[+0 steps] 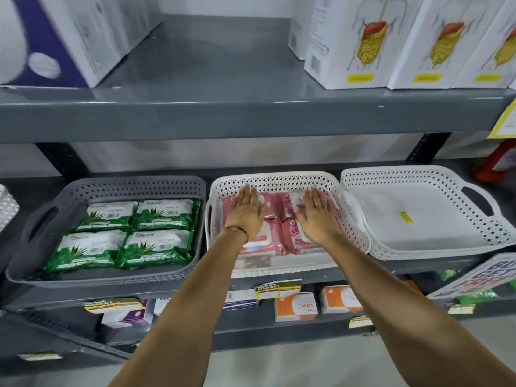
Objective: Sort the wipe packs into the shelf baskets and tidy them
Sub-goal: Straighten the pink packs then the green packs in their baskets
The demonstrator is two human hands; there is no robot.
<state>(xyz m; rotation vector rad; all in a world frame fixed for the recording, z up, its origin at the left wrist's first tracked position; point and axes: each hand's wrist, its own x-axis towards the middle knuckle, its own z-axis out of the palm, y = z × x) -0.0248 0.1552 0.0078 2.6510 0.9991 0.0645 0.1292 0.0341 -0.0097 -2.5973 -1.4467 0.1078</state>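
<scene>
left hand (247, 210) flat, fingers spread | right hand (317, 216) flat, spread | both pressing pink wipe packs (275, 241) | middle white basket (350, 219)

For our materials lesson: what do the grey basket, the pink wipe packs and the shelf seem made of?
Grey basket: probably moulded matte plastic, judging by its perforated walls. Pink wipe packs: seemingly thin glossy plastic film, crinkled and printed. Shelf: likely painted metal, smooth grey with a slight sheen.

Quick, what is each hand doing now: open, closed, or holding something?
Left hand: open, flat on the pink wipe packs, gripping nothing.
Right hand: open, flat on the same packs, gripping nothing.
</scene>
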